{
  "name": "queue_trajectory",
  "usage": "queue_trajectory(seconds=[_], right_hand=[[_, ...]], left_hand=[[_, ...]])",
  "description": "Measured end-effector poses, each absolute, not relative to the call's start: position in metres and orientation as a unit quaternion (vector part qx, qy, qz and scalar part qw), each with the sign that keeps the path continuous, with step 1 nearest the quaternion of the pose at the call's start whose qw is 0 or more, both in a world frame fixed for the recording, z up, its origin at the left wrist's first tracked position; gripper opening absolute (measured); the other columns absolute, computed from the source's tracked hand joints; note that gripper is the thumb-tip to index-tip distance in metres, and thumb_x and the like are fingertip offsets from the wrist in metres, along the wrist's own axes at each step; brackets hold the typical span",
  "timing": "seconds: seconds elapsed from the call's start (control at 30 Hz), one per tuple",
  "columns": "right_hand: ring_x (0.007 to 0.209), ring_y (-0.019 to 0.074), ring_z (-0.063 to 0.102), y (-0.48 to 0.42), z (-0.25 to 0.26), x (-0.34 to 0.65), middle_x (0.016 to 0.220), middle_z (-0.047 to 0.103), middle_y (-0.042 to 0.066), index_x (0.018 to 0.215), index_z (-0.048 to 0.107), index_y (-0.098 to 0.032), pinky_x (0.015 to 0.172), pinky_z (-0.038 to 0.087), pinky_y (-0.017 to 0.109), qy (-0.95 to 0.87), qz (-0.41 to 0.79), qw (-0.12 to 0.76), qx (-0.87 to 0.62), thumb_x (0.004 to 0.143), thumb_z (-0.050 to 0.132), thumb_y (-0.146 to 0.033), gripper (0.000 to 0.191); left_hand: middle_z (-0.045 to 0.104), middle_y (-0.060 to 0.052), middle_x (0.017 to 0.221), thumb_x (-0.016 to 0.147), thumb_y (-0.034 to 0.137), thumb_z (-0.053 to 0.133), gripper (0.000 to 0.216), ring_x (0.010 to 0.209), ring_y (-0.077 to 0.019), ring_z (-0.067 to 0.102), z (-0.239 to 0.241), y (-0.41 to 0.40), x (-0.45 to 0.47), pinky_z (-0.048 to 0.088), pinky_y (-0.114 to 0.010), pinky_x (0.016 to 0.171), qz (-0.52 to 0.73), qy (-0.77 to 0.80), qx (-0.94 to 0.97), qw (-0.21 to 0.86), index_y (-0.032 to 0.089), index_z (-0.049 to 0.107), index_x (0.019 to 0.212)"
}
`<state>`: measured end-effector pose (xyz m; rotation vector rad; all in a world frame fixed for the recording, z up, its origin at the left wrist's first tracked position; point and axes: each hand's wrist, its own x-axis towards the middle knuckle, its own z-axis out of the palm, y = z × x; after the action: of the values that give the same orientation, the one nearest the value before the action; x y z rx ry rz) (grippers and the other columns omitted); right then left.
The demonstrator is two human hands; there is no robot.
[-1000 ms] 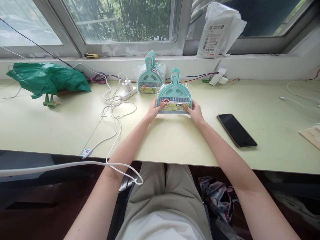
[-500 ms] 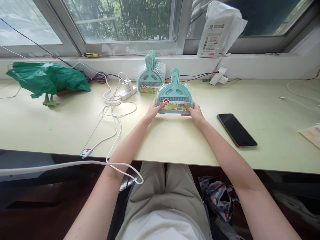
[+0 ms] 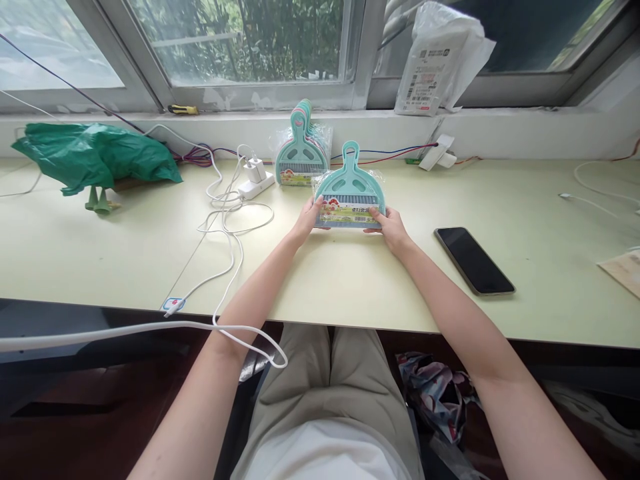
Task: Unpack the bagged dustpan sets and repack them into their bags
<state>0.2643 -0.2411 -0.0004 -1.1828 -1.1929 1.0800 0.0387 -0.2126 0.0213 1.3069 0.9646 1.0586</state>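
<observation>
Both my hands grip a turquoise mini dustpan and brush set (image 3: 350, 187) in clear wrap, with its looped handle pointing up and a printed label across the front. My left hand (image 3: 306, 221) holds the lower left corner, thumb in front. At the lower right corner is my right hand (image 3: 391, 228), its thumb pressed on the label and fingers behind or beneath. Just behind stands a row of several similar wrapped dustpan sets (image 3: 301, 150), leaning against the wall under the window.
On the pale table (image 3: 345, 287), a black phone (image 3: 474, 260) lies right of my arm. White cables (image 3: 233, 233) and a power strip with chargers (image 3: 256, 179) lie to the left. A green plastic bag (image 3: 95, 157) sits farther left. A box cutter (image 3: 183, 109) and wrapped parcel (image 3: 433, 67) rest on the sill.
The dustpan set has tilted back slightly, its handle top sitting a little lower. My left thumb has shifted toward the set's left edge, uncovering more of the label.
</observation>
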Motion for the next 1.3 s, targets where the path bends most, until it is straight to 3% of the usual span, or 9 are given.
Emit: queue_trajectory(seconds=[0.17, 0.3, 0.43, 0.57, 0.73, 0.9, 1.07, 1.3], right_hand=[[0.091, 0.0225, 0.069, -0.239, -0.004, 0.266, 0.102, 0.07, 0.006, 0.096, 0.059, -0.022, 0.068, 0.066, 0.037, -0.488, 0.452, 0.553, -0.502, 0.073, 0.069, -0.059, 0.044], [0.092, 0.0227, 0.069, -0.238, -0.005, 0.267, 0.103, 0.07, 0.006, 0.095, 0.059, -0.022, 0.067, 0.066, 0.037, -0.473, 0.46, 0.563, -0.498, 0.072, 0.07, -0.059, 0.045], [0.093, 0.0235, 0.07, -0.238, -0.005, 0.267, 0.102, 0.069, 0.007, 0.092, 0.058, -0.021, 0.067, 0.065, 0.037, -0.476, 0.461, 0.562, -0.496, 0.073, 0.069, -0.058, 0.043], [0.093, 0.0225, 0.07, -0.239, -0.004, 0.267, 0.103, 0.07, 0.006, 0.092, 0.059, -0.022, 0.067, 0.065, 0.037, -0.472, 0.464, 0.559, -0.499, 0.073, 0.069, -0.057, 0.04], [0.09, 0.0215, 0.07, -0.238, -0.003, 0.266, 0.105, 0.07, 0.006, 0.096, 0.06, -0.023, 0.068, 0.065, 0.037, -0.47, 0.471, 0.554, -0.501, 0.074, 0.07, -0.057, 0.042], [0.091, 0.0213, 0.07, -0.241, 0.002, 0.263, 0.114, 0.067, 0.008, 0.108, 0.054, -0.024, 0.06, 0.064, 0.033, -0.486, 0.478, 0.535, -0.5, 0.078, 0.058, -0.067, 0.053], [0.076, 0.0194, 0.071, -0.245, 0.005, 0.259, 0.12, 0.064, 0.006, 0.119, 0.045, -0.027, 0.058, 0.063, 0.034, -0.516, 0.471, 0.512, -0.5, 0.066, 0.076, -0.049, 0.065], [0.071, 0.0189, 0.071, -0.246, 0.008, 0.259, 0.11, 0.069, 0.005, 0.109, 0.05, -0.025, 0.065, 0.063, 0.039, -0.49, 0.495, 0.522, -0.492, 0.066, 0.075, -0.04, 0.052]], left_hand=[[0.058, -0.012, 0.131, 0.084, 0.068, 0.045, 0.065, 0.111, -0.0297, 0.062, 0.028, -0.218, 0.037, 0.059, -0.036, 0.071, 0.453, 0.385, 0.547, 0.59, 0.025, 0.04, 0.132], [0.055, -0.012, 0.134, 0.076, 0.043, 0.065, 0.065, 0.112, -0.0281, 0.061, 0.029, -0.218, 0.035, 0.06, -0.038, 0.077, 0.434, 0.363, 0.577, 0.589, 0.023, 0.041, 0.133], [0.063, -0.011, 0.124, 0.07, 0.028, 0.065, 0.054, 0.099, -0.0248, 0.066, 0.026, -0.216, 0.034, 0.06, -0.041, 0.079, 0.425, 0.355, 0.577, 0.6, 0.018, 0.051, 0.121], [0.066, -0.01, 0.116, 0.073, 0.031, 0.062, 0.04, 0.095, -0.0234, 0.068, 0.024, -0.215, 0.035, 0.059, -0.043, 0.08, 0.427, 0.368, 0.562, 0.606, 0.017, 0.056, 0.11], [0.063, -0.01, 0.12, 0.076, 0.03, 0.06, 0.04, 0.098, -0.0236, 0.066, 0.022, -0.214, 0.035, 0.06, -0.043, 0.078, 0.432, 0.38, 0.561, 0.595, 0.019, 0.05, 0.114], [0.062, -0.009, 0.121, 0.079, 0.03, 0.058, 0.04, 0.093, -0.0207, 0.067, 0.021, -0.211, 0.034, 0.061, -0.039, 0.073, 0.429, 0.39, 0.58, 0.572, 0.02, 0.046, 0.115], [0.064, -0.009, 0.115, 0.078, 0.031, 0.059, 0.042, 0.083, -0.0197, 0.068, 0.022, -0.211, 0.033, 0.061, -0.039, 0.07, 0.424, 0.396, 0.581, 0.572, 0.02, 0.045, 0.116], [0.065, -0.006, 0.117, 0.07, 0.028, 0.061, 0.057, 0.088, -0.0213, 0.069, 0.026, -0.213, 0.023, 0.061, -0.039, 0.074, 0.408, 0.357, 0.561, 0.625, 0.026, 0.044, 0.124]])
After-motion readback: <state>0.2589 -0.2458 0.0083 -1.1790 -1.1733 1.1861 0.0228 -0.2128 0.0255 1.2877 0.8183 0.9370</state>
